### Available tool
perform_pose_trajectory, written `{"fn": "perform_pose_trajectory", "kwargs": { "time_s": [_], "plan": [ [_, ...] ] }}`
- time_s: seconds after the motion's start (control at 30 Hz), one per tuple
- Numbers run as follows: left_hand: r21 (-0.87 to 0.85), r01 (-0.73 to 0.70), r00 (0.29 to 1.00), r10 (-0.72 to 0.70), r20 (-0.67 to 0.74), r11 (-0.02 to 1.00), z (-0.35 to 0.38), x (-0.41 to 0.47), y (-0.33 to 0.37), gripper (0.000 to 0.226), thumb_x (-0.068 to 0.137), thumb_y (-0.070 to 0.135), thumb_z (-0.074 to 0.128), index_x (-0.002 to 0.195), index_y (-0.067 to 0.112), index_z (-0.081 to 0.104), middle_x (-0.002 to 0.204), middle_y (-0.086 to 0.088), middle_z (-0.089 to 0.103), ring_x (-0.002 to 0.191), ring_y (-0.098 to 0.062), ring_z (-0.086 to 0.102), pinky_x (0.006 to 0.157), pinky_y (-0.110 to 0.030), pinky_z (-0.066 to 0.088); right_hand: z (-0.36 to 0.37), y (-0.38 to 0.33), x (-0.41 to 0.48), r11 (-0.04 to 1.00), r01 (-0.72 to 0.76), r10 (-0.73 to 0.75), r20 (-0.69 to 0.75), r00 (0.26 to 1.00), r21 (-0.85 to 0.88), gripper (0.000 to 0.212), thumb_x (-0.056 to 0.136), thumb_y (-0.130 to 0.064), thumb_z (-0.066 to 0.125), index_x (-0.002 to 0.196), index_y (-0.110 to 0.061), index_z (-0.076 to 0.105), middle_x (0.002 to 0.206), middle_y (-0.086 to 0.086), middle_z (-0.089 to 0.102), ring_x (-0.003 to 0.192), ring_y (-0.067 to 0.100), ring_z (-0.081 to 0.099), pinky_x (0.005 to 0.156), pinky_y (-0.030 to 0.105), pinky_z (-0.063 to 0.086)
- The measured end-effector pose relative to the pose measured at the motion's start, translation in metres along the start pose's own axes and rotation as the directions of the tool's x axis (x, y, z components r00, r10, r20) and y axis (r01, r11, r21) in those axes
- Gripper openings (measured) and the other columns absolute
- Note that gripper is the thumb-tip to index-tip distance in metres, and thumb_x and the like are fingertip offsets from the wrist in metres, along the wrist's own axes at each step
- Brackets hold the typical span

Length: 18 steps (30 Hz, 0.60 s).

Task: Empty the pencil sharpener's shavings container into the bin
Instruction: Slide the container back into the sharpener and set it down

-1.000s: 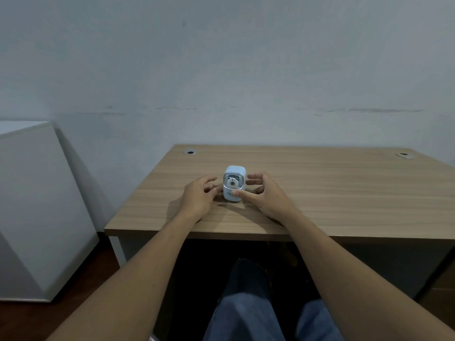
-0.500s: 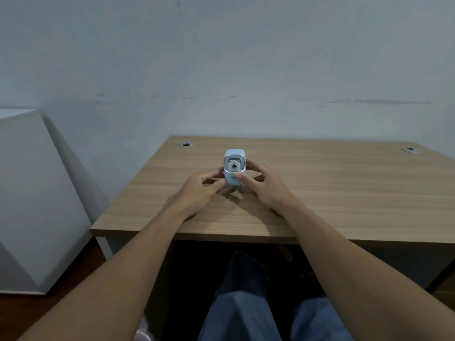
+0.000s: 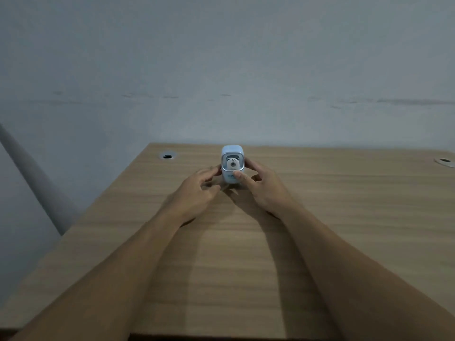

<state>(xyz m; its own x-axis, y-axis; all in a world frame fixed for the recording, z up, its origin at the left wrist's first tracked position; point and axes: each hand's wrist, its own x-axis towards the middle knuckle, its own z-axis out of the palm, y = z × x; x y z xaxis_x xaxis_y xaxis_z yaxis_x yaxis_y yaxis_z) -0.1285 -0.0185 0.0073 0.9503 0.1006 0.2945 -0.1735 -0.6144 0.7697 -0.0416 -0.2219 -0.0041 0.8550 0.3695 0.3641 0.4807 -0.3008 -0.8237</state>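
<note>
Two hands close on the sharpener (image 3: 232,167), which stands upright on the desk (image 3: 344,217) near its far edge, between the two cable holes. Its lower front is partly covered by the right hand (image 3: 264,187): the thumb presses there, just under the bear-face dial, while the other fingers wrap round the right side and go out of sight behind the body. The left hand (image 3: 197,190) touches the left side with its fingertips, fingers curled and slightly blurred, so how firmly it grips cannot be told. Printed marks below the dial are too small to read, and the seam of the shavings container cannot be made out. Both forearms reach straight forward from the bottom corners, bare, cut off by the frame. The left cable hole (image 3: 167,156) shows whole; the right cable hole (image 3: 445,161) is clipped by the edge. A pale slanted surface (image 3: 29,178) at far left is mostly cut off.
</note>
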Motion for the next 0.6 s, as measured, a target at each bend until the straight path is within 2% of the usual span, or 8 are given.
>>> {"fn": "perform_pose_trajectory", "kwargs": {
  "time_s": [0.23,0.37,0.47,0.6],
  "plan": [
    [0.031,-0.028,0.999,0.027,0.042,0.999,0.012,0.086,-0.027,0.061,0.101,0.017,0.068,0.160,0.031,0.058,0.155,0.013,0.063,0.139,-0.007,0.060,0.124,-0.033,0.043,-0.010,0.044,0.078,0.996,0.010,-0.012,-0.019,1.000,-0.088,0.046,0.105,-0.046,0.068,0.151,-0.043,0.063,0.143,-0.028,0.069,0.064,0.012,0.050,0.076,0.024,0.052],
    [0.063,-0.039,0.998,0.036,0.042,0.997,0.019,0.129,-0.038,0.060,0.102,0.014,0.067,0.159,0.029,0.059,0.153,0.012,0.064,0.136,-0.004,0.060,0.124,-0.030,0.042,-0.012,0.066,0.120,0.993,0.016,-0.019,-0.028,0.999,-0.113,0.047,0.103,-0.048,0.069,0.149,-0.042,0.064,0.141,-0.029,0.070,0.059,0.007,0.046,0.084,0.034,0.059],
    [0.072,-0.050,0.998,0.046,0.051,0.996,0.024,0.155,-0.044,0.060,0.101,0.014,0.066,0.158,0.032,0.059,0.151,0.015,0.065,0.136,-0.004,0.061,0.123,-0.031,0.043,-0.014,0.077,0.145,0.990,0.037,-0.044,-0.043,0.998,-0.138,0.045,0.104,-0.047,0.068,0.149,-0.040,0.065,0.141,-0.025,0.071,0.052,0.004,0.043,0.077,0.032,0.056],
    [0.039,-0.014,0.998,0.011,0.068,0.999,0.028,0.182,-0.052,0.061,0.098,0.020,0.064,0.157,0.035,0.060,0.149,0.017,0.068,0.138,-0.005,0.061,0.125,-0.036,0.043,-0.015,0.090,0.170,0.982,0.055,-0.065,-0.052,0.997,-0.178,0.045,0.106,-0.046,0.066,0.150,-0.040,0.064,0.143,-0.023,0.071,0.060,0.005,0.053,0.084,0.029,0.056]
  ]
}}
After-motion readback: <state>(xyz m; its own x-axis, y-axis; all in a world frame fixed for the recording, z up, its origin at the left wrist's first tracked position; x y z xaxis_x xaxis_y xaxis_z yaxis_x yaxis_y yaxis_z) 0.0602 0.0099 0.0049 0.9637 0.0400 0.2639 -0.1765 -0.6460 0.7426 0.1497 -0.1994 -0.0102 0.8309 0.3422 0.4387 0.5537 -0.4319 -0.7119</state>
